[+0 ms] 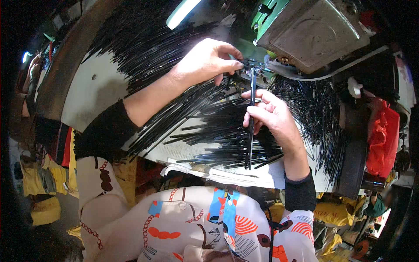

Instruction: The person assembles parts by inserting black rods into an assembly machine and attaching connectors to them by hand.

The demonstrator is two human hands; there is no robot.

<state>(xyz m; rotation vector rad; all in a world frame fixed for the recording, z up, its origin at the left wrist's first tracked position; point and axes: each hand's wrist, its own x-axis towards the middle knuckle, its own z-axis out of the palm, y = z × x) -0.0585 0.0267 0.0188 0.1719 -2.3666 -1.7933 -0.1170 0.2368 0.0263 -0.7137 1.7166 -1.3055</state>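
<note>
My right hand (273,112) pinches a bundle of thin black rods (251,126) between thumb and fingers. The bundle stands nearly upright in the picture, its top end close to the machine's small metal working point (253,65). My left hand (211,61) is closed, thumb and forefinger pressed together at that same point on the end of a dark thin piece, which looks like another black rod. Its exact shape is hard to make out there. Beneath both hands lie many loose black rods (209,126), spread over a pale worktop (72,109).
The machine's grey metal housing (312,37) with a green side hangs at upper right, a curved bar below it. A lamp tube (183,13) shines above. More rods (321,118) pile up at right, near a red bag (383,139). Yellow sacks (334,213) lie below the table.
</note>
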